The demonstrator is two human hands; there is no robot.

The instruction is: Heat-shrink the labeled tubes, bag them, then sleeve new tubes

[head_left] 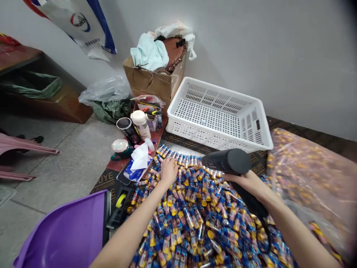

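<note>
Your right hand (pixel 247 182) is wrapped round the handle of a black blower (pixel 225 160), its barrel over the right end of the row of little tubes (pixel 187 160) on the worktop (pixel 103 182). Your left hand (pixel 169 170) is well apart from it, down by the row's left part; honestly can't tell if it's pinching any. White crate (pixel 217 139) sits just behind.

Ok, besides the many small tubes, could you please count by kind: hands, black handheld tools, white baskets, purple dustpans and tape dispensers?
Left hand and right hand: 2
Black handheld tool: 1
White basket: 1
Purple dustpan: 1
Tape dispenser: 1
Total, without the small tubes: 6
</note>
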